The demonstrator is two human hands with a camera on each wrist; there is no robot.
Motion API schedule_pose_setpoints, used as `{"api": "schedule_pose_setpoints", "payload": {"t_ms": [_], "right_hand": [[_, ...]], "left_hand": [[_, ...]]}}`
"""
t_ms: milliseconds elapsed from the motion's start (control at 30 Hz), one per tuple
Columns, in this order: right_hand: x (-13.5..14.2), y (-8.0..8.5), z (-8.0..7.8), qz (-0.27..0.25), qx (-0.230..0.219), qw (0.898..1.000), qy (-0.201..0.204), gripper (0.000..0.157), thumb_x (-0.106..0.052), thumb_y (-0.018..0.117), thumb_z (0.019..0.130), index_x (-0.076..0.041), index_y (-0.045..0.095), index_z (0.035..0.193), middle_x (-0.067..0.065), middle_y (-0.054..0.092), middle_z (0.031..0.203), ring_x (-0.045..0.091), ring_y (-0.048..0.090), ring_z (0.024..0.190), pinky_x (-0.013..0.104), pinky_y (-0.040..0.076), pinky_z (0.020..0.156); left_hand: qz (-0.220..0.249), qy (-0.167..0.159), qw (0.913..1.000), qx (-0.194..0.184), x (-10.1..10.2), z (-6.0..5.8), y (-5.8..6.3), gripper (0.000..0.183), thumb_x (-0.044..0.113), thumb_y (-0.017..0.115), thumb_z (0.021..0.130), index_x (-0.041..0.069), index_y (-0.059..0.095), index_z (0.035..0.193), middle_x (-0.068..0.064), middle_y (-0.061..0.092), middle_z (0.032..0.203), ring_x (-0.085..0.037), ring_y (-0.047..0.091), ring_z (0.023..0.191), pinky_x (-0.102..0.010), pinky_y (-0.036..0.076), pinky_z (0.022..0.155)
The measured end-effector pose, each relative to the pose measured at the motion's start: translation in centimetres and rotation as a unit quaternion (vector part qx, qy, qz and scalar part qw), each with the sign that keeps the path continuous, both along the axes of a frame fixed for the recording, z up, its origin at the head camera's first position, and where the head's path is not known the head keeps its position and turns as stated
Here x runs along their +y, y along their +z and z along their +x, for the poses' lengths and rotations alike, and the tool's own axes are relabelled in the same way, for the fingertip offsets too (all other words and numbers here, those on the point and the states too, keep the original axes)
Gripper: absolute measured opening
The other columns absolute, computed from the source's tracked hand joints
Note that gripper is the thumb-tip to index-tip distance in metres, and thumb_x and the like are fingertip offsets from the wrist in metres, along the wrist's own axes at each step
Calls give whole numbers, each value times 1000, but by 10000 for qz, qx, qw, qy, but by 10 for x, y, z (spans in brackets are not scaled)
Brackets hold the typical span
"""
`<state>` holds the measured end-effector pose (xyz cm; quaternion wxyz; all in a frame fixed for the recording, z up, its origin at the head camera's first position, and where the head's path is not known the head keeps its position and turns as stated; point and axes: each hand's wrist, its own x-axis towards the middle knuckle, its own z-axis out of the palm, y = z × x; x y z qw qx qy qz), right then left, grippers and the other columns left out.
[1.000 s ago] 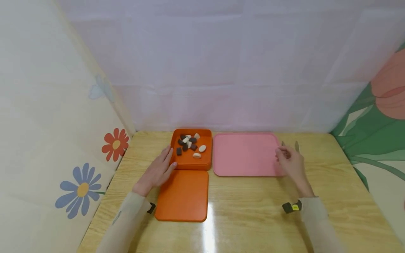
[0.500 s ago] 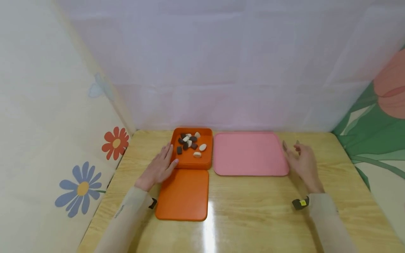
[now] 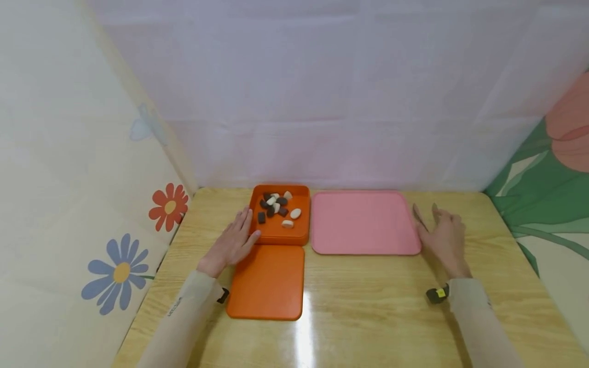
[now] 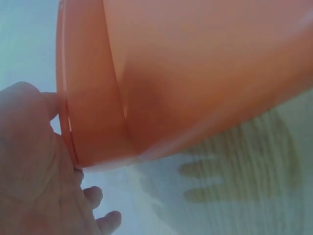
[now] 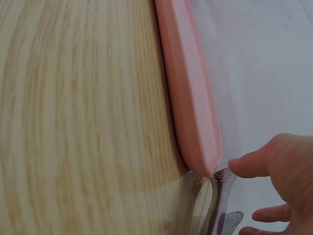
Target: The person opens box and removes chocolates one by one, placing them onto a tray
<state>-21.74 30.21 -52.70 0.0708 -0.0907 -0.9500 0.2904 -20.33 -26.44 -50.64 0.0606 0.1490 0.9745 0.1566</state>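
Note:
My left hand [image 3: 230, 248] rests along the left side of an orange box [image 3: 303, 236], fingers straight and thumb at its near corner. In the left wrist view the thumb touches the rim of the box [image 4: 93, 93]. Inside the box lie several small dark and white pieces [image 3: 270, 209]. Beyond the pink tray's right end, my right hand [image 3: 446, 237] is over metal tongs [image 3: 420, 214]. The right wrist view shows perforated ends on the tongs [image 5: 224, 178]; the thumb meets one end, and loosely bent fingers hang close to the other arm.
A flat orange lid [image 3: 266, 283] lies directly in front of the box. A low-rimmed pink tray [image 3: 365, 223] stands between the box and the tongs. White cloth [image 3: 322, 102] rises behind the wooden table [image 3: 368, 306], with flower-printed cloths at both sides.
My right hand has moved rightward from above the tray's right end to the tongs, and its fingers have spread apart. The left hand has stayed at the box.

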Motion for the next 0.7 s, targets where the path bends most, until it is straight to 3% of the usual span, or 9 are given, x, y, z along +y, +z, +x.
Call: {"api": "schedule_pose_setpoints", "payload": {"t_ms": [233,433,700], "right_hand": [[6,-5,1,158,-334,9993,0,87,-38,70,100,24,35,150,52,38,139,66,44,121,76,43,102],[13,-10,0,84,-428,9990,62,80,-31,69,99,29,39,142,52,45,130,64,50,114,75,45,99],[22,-14,1,-122,-705,9971,255,77,-34,64,103,30,41,140,52,47,126,64,53,111,75,46,98]], "left_hand": [[-93,22,10000,21,4,2,2,80,47,38,116,-6,7,169,-24,3,179,-47,11,164,-64,19,131],[-39,25,10000,15,4,3,4,80,45,39,116,-6,7,168,-24,3,179,-47,10,164,-64,19,131],[33,-10,10000,53,4,3,4,80,44,39,116,-8,7,168,-25,3,178,-49,13,163,-63,20,131]]}}
